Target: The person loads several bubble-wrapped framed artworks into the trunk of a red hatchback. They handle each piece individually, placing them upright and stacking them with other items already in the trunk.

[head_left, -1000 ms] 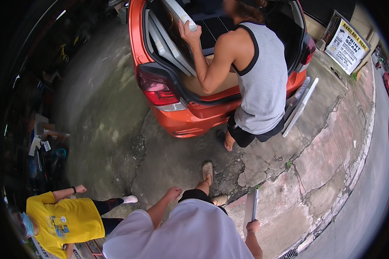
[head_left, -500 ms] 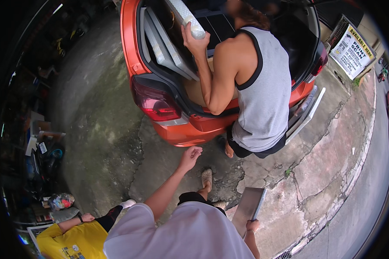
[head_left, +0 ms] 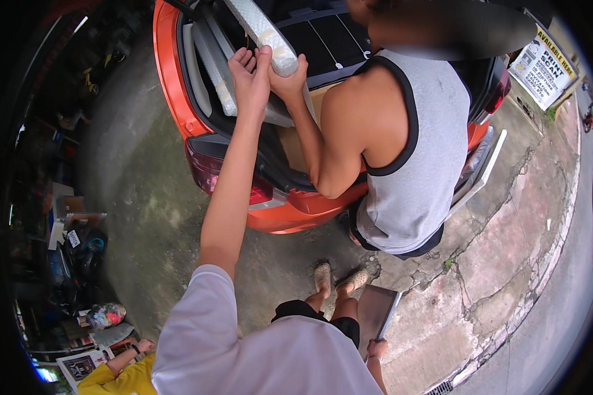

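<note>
My left arm is stretched out toward the open car trunk, and my left hand is palm up with loosely curled fingers apart. Its thumb is against or very near the lower end of a long bubble-wrapped panel. A co-worker in a grey tank top grips that same end with one hand, right beside mine. Low at my right side, my right hand is closed on the edge of a flat grey panel, which hangs beside my leg.
More wrapped panels stand inside the orange car's trunk. A white-edged panel leans at the rear bumper. Cracked concrete lies underfoot. A person in yellow is at lower left, near piled goods. A printed sign stands right.
My left hand has risen from below the bumper to the wrapped panel's end beside the co-worker's hand. I am closer to the car. My right hand still holds the grey panel.
</note>
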A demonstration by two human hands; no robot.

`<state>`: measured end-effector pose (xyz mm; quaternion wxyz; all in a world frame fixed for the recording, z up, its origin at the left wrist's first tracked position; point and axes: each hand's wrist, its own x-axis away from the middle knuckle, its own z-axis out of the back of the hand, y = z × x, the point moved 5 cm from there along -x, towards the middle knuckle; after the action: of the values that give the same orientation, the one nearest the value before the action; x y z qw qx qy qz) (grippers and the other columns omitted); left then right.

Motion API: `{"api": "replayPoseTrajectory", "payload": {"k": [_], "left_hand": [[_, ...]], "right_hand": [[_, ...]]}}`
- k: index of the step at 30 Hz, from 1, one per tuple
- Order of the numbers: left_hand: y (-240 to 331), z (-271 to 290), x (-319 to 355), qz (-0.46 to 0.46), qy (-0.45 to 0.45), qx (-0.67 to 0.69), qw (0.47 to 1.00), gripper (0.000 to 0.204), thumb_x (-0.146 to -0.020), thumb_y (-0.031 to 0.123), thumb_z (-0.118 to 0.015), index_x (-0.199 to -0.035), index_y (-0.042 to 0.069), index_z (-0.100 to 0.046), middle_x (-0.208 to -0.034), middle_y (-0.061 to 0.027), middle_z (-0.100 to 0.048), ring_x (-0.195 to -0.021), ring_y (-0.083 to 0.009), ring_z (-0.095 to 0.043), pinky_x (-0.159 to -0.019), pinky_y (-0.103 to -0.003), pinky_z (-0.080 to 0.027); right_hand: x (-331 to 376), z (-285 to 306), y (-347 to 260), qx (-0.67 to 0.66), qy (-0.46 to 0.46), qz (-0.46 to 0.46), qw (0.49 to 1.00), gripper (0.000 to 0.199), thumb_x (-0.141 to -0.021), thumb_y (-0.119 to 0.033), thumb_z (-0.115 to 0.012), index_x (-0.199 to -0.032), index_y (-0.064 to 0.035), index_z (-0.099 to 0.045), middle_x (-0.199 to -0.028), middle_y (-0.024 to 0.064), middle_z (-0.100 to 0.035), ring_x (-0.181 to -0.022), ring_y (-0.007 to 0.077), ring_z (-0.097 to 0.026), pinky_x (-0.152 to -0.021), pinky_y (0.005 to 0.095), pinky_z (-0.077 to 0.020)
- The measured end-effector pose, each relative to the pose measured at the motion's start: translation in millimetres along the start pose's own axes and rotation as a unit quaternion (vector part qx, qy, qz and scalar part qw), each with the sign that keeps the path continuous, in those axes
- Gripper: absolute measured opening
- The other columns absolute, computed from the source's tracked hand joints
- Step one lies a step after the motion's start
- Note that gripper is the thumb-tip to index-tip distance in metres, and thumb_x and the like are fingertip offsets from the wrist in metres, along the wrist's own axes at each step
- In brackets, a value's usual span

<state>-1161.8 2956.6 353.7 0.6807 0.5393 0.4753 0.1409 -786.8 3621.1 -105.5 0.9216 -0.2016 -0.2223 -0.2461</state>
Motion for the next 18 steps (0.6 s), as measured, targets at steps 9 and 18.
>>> {"api": "replayPoseTrajectory", "payload": {"k": [9, 18], "left_hand": [[-24.3, -40.7, -121.2, 0.086, 0.000, -0.365, 0.927, 0.119, -0.071, 0.037, -0.084, -0.143, -0.016, -0.005, -0.141, -0.0360, -0.035, -0.129, -0.0390, -0.046, -0.104, -0.038, -0.043], [-51.1, -32.5, -136.9, 0.086, -0.031, -0.333, 0.938, 0.095, -0.072, 0.025, -0.079, -0.132, -0.018, -0.019, -0.136, -0.0385, -0.038, -0.122, -0.0456, -0.050, -0.099, -0.042, -0.048]], "right_hand": [[-52.2, -0.4, 0.5, 0.058, -0.044, 0.037, 0.997, 0.021, -0.064, -0.010, -0.061, -0.078, 0.0053, -0.067, -0.079, 0.0307, -0.066, -0.077, 0.0461, -0.066, -0.069, 0.0497, -0.0526], [-96.3, 46.1, -34.9, 0.070, -0.066, 0.098, 0.991, 0.019, -0.065, -0.005, -0.057, -0.076, 0.0050, -0.069, -0.075, 0.0298, -0.066, -0.076, 0.0462, -0.067, -0.070, 0.0493, -0.0531]]}}
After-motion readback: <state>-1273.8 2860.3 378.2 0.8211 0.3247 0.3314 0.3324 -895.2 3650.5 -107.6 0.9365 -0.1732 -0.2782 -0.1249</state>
